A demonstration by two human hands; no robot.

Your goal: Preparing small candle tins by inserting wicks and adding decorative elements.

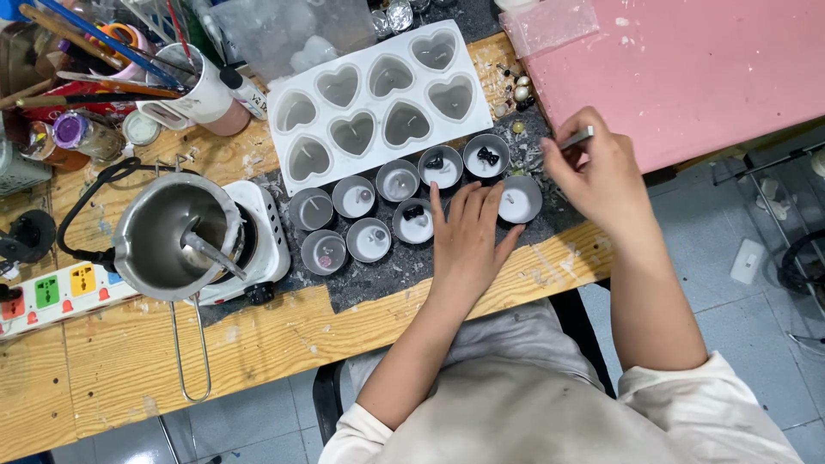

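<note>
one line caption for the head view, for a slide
Left hand flat by small round metal candle cups; right hand holds slim metal tweezers near a white heart-shaped silicone mould.

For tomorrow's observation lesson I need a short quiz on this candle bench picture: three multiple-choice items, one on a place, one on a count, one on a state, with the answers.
1. Where does the metal melting pot sit?
A. On the white hot plate
B. On the pink board
C. On the floor

2. How many heart cavities has the white mould?
A. Six
B. Eight
C. Ten

3. What is the right hand doing?
A. Lying flat and empty
B. Pinching a thin metal tool
C. Gripping the pot handle

Answers:
1 A, the pot rests on the hot plate at the left of the wooden table.
2 B, two rows of four hearts show.
3 B, its fingers close on the tool, while the left hand lies flat by the small round cups.
</note>
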